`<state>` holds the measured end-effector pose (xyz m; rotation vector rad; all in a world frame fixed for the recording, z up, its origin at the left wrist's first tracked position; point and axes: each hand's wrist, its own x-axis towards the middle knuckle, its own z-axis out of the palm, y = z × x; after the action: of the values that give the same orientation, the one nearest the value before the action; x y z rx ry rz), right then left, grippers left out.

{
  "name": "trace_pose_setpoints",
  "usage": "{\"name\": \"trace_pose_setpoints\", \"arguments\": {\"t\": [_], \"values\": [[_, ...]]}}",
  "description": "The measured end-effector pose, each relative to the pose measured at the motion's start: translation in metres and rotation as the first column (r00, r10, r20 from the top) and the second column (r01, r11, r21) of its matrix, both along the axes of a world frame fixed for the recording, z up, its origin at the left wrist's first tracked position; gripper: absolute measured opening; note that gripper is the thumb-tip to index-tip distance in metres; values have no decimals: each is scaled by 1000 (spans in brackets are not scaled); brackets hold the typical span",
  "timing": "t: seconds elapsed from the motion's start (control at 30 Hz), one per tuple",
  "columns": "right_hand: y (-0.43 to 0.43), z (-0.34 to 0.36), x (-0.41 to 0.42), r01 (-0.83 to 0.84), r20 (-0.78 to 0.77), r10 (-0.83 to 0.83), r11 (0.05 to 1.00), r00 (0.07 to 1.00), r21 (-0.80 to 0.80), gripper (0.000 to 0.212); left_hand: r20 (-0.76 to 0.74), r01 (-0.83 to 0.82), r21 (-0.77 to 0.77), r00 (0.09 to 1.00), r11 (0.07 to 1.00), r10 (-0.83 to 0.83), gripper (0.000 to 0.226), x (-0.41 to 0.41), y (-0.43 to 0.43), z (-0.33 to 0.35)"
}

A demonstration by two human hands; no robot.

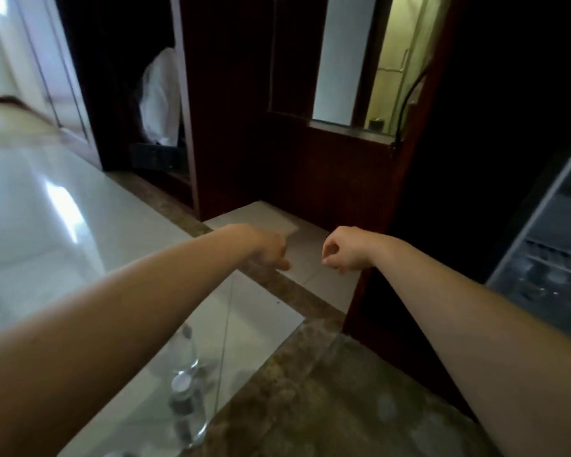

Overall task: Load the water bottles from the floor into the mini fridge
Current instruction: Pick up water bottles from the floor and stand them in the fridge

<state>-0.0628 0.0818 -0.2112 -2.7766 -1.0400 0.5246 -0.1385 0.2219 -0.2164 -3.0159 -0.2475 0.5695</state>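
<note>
Two clear water bottles stand on the glossy floor below my left forearm: a nearer one with a grey cap (182,394) and a second one (188,349) just behind it. Both are blurred. At the right edge the open mini fridge door (541,245) shows its grey shelves; the fridge's inside is hidden in the dark. My left hand (271,249) and my right hand (343,250) are held out ahead at mid-frame, side by side and apart. Each has its fingers curled loosely and holds nothing.
A dark wooden cabinet (310,166) with a glass panel stands straight ahead. To the left an open wardrobe holds a white garment (160,97) and a dark safe (159,156). A brown marble strip (277,390) borders the pale tiles.
</note>
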Motion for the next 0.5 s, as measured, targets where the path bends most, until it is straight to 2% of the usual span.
{"name": "trace_pose_setpoints", "arguments": {"t": [0.23,0.37,0.5], "values": [[60,-77,-42,-125,-124,122,992,985,-21,24,-136,-34,87,990,996,46,55,-66,54,-74],[78,-118,-64,-166,-231,153,985,961,-38,30,-156,-116,36,980,993,120,54,-86,84,-112],[87,-158,-85,-201,-299,178,978,938,-50,32,-264,-175,-88,953,981,147,55,-111,93,-152]]}}
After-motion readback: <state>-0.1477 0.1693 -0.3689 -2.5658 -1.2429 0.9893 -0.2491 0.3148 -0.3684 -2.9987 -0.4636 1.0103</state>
